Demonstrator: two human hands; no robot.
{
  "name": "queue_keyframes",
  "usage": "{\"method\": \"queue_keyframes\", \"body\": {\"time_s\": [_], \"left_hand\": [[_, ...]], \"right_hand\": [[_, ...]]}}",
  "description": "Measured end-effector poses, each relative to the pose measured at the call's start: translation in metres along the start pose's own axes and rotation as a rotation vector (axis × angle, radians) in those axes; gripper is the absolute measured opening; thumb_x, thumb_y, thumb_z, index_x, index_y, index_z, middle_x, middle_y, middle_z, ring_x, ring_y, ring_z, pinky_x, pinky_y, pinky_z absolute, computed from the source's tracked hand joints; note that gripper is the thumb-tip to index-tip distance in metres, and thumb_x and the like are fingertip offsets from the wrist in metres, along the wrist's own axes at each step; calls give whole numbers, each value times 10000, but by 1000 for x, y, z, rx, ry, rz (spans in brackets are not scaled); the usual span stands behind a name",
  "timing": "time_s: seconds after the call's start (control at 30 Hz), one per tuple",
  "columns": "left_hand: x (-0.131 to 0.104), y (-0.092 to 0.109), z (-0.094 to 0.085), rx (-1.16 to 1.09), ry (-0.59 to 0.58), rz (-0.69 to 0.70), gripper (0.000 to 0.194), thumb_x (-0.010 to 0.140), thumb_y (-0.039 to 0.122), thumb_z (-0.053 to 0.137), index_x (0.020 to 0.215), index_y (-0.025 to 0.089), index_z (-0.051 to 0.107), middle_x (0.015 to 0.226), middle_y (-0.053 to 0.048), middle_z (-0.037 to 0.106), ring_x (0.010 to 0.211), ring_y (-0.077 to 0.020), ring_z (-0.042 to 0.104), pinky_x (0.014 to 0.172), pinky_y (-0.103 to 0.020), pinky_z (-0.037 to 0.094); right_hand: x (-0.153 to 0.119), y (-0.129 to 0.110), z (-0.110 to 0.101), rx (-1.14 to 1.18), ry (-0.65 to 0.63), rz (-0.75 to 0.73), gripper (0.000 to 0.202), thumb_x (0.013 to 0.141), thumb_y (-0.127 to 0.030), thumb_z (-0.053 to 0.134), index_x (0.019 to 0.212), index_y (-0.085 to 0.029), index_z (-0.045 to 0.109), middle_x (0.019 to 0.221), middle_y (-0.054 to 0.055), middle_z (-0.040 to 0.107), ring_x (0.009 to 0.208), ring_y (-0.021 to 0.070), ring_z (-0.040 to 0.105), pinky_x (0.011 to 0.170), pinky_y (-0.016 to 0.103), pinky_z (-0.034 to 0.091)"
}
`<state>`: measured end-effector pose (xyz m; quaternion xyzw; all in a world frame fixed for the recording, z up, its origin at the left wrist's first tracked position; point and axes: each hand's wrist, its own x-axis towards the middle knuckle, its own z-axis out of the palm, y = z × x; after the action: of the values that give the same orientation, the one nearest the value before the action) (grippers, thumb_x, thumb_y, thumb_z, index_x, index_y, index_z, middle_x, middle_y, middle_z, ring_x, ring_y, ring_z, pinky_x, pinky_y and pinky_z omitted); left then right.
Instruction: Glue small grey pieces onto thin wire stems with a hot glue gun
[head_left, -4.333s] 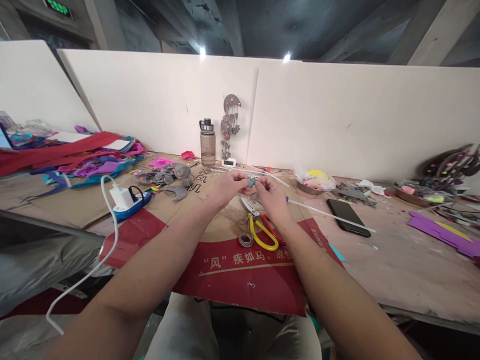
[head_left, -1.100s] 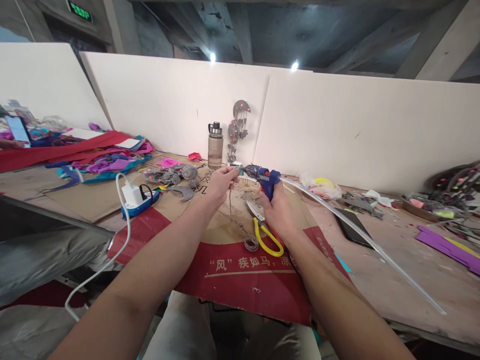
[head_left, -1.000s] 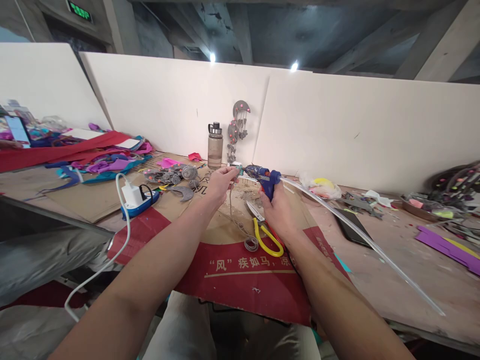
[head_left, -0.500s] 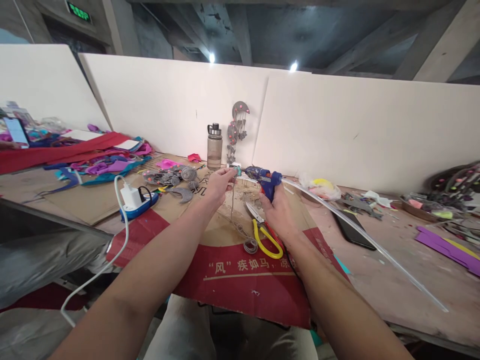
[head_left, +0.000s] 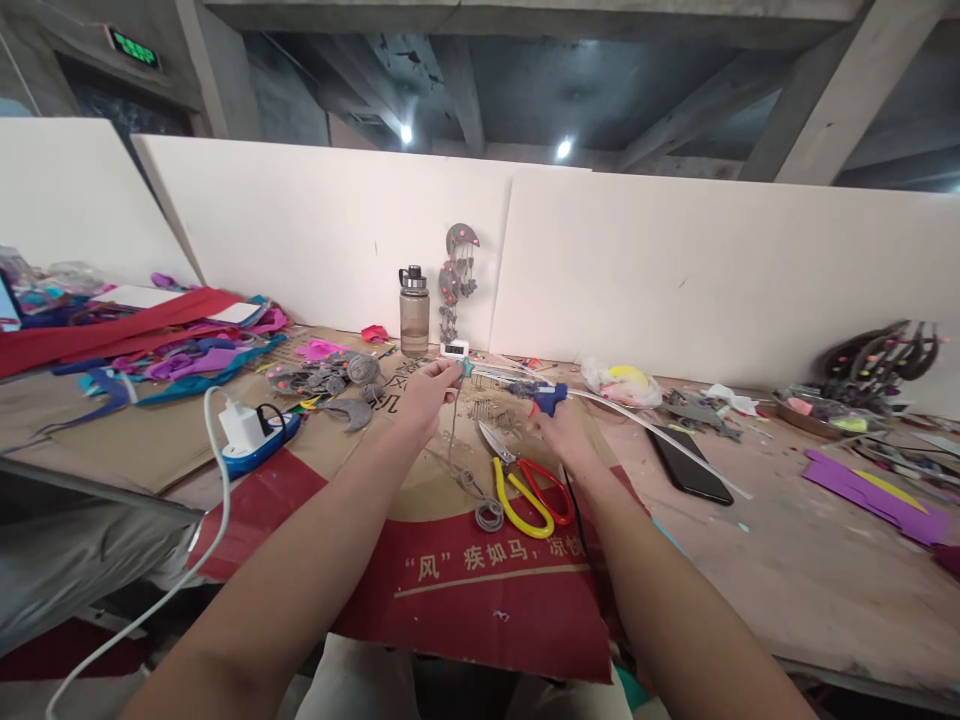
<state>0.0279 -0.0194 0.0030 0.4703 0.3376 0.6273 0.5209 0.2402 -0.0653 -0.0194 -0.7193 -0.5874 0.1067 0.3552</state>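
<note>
My left hand (head_left: 429, 398) pinches a small teal piece (head_left: 466, 369), which looks star-shaped, between thumb and fingertips. A thin grey cord (head_left: 453, 425) hangs below it to a loose coil on the cardboard. My right hand (head_left: 564, 432) is closed round the handle of a blue glue gun (head_left: 551, 398), its nozzle pointing left, apart from the teal piece. From the gun's back a long clear glue stick (head_left: 675, 440) slants out to the right. Scissors (head_left: 517, 490) with one yellow and one red handle lie between my forearms.
Printed cardboard (head_left: 495, 620) covers the table before me. A bottle (head_left: 414, 312) and a grey hanging ornament (head_left: 459, 280) are at the back. On the left are a power strip (head_left: 262, 445) with a white cable and felt scraps (head_left: 202, 362); a black phone (head_left: 688, 465) lies right.
The glue gun has drawn back from the teal piece, leaving a gap, and its glue stick has swung with it. My left hand keeps its pinch. The head view has shifted slightly.
</note>
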Motion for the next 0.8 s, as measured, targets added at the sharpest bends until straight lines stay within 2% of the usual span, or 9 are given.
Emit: {"method": "queue_keyframes", "body": {"time_s": [0.1, 0.17, 0.27, 0.37, 0.43, 0.5, 0.63, 0.7, 0.8], "left_hand": [[-6, -2, 6, 108, -61, 87, 218, 641, 352, 715, 690, 156, 633, 685, 6, 577, 596, -76, 472, 513, -188, 315], [-12, -2, 11, 200, -82, 148, 199, 674, 354, 690, 684, 161, 642, 665, 16, 579, 585, -78, 452, 552, -201, 333], [-22, 2, 18, 315, -91, 186, 192, 689, 366, 681, 723, 178, 660, 679, 18, 603, 606, -99, 480, 589, -219, 353], [-33, 10, 23, 518, -50, 307, 113, 706, 297, 662, 753, 195, 676, 710, 8, 628, 608, -112, 486, 593, -234, 351], [-39, 15, 26, 620, -15, 429, 40, 706, 236, 651, 722, 202, 665, 746, -4, 644, 676, -128, 511, 638, -239, 367], [-41, 17, 27, 683, 6, 487, 13, 705, 208, 641, 706, 204, 654, 769, -8, 648, 691, -130, 506, 652, -243, 369], [-40, 15, 27, 621, 5, 376, 50, 712, 244, 641, 727, 196, 641, 725, 1, 625, 614, -114, 481, 605, -243, 363], [-39, 14, 28, 512, -32, 255, 88, 719, 277, 640, 727, 190, 629, 683, 8, 608, 586, -107, 480, 580, -238, 362], [-38, 12, 29, 393, -90, 103, 129, 720, 313, 646, 720, 188, 614, 601, 26, 566, 526, -92, 447, 531, -231, 341]], "right_hand": [[0, 11, 4, -240, 51, 17, 194, 741, -358, 590, 696, -172, 559, 756, 160, 654, 811, 299, 629, 729, 432, 457], [-1, 12, 4, -281, 179, -10, 212, 683, -351, 657, 712, -166, 556, 885, 226, 645, 955, 371, 596, 811, 538, 426], [-7, -1, 2, -8, 265, -146, 188, 719, -347, 607, 754, -180, 529, 932, 201, 627, 997, 339, 576, 878, 536, 414], [-19, -26, 4, 581, 9, -184, 236, 782, -413, 534, 878, -201, 497, 901, 86, 639, 870, 220, 610, 835, 418, 475], [-30, -44, 7, 981, -162, -155, 346, 735, -383, 612, 997, -219, 457, 999, 58, 643, 918, 178, 617, 856, 364, 478], [-39, -57, 9, 1209, -259, -123, 425, 689, -346, 676, 1017, -233, 429, 951, 17, 635, 870, 149, 621, 847, 328, 476], [-45, -65, 7, 1299, -331, -37, 429, 682, -352, 701, 991, -242, 425, 700, -78, 510, 575, 93, 487, 626, 262, 455], [-42, -62, 5, 1219, -257, -37, 397, 682, -367, 699, 964, -239, 451, 668, -87, 444, 540, 83, 406, 528, 223, 384], [-36, -56, 2, 1034, -129, -79, 331, 701, -400, 676, 919, -223, 501, 663, -72, 422, 567, 95, 391, 505, 219, 333]]}}
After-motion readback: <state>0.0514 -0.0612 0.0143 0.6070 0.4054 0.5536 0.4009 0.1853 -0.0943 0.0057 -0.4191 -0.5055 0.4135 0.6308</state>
